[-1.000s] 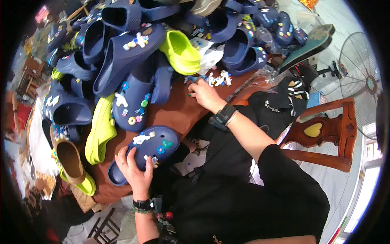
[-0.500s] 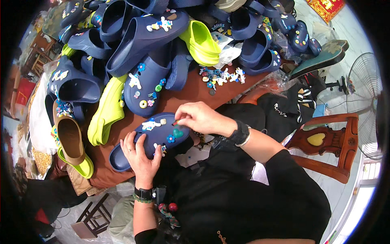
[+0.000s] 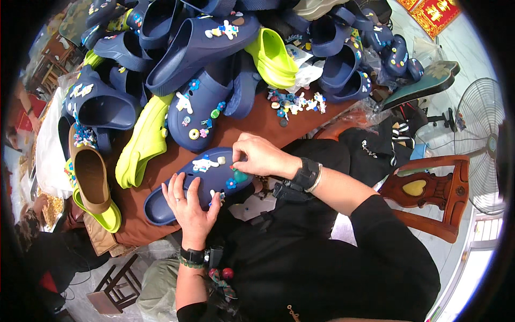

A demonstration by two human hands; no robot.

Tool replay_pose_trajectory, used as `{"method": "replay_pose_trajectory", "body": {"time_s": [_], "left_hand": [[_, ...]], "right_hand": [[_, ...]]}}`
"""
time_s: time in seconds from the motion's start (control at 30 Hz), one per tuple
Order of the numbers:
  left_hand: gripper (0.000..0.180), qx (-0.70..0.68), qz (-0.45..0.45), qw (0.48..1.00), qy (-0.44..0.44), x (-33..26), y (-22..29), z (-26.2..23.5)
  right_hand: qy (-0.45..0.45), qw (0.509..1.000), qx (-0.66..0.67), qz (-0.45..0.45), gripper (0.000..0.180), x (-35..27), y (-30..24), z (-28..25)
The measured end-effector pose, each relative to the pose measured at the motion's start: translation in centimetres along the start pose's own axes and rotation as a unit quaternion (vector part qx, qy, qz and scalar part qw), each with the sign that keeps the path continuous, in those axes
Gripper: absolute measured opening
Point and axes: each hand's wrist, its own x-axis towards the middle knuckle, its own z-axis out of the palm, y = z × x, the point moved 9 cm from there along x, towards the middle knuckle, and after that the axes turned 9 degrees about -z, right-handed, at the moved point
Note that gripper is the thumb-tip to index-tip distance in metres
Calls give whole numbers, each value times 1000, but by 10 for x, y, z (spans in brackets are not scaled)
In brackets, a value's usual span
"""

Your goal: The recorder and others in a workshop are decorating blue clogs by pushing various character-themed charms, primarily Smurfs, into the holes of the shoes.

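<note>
A navy clog [image 3: 179, 214] lies tilted at the brown table's near edge. My left hand [image 3: 192, 212] spans its middle, fingers spread across the top and thumb on the near side, holding it. At the toe, my right hand [image 3: 263, 155] pinches a small charm [image 3: 233, 167] against the upper; the fingers mostly hide it, with a bit of red showing. Around that spot sit a white figure charm [image 3: 205, 163], a blue flower charm [image 3: 231, 183] and a green charm [image 3: 240, 176]. Another white figure charm shows beside my left thumb.
Navy clogs [image 3: 198, 115] with charms are heaped across the table [image 3: 252, 126]. Lime clogs [image 3: 144, 142] and a brown clog [image 3: 88, 177] lie among them. Loose charms [image 3: 298, 102] form a pile beyond my right hand. A wooden chair [image 3: 429, 188] and a fan [image 3: 483, 142] stand at right.
The view has shifted slightly. My right hand remains pinched at the clog's toe, its fingers a little more upright over the charm. The left hand keeps its place on the clog.
</note>
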Motion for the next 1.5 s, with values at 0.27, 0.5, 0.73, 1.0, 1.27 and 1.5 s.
{"method": "replay_pose_trajectory", "body": {"time_s": [0.27, 0.5, 0.73, 1.0, 1.27, 1.5], "left_hand": [[54, 3, 4, 1000, -3, -1, -3, 2], [53, 5, 17, 1000, -1, -4, -2, 5], [52, -46, -11, 999, -24, 5, -14, 0], [42, -128, -50, 988, -72, 20, -24, 1], [44, -227, -141, 963, -35, 13, -47, 3], [45, -250, -160, 955, -18, 7, -51, 4]], "right_hand": [[-66, 996, 40, 52, 48, 11, 28, 16], [-68, 987, 115, 92, 62, 13, 37, 27], [-43, 948, 259, 180, 72, -2, 43, 25], [9, 961, 248, 120, 44, -19, 47, 24], [86, 992, 32, -92, 44, -35, -26, 5], [95, 978, -74, -171, 43, -39, -56, 20]]}}
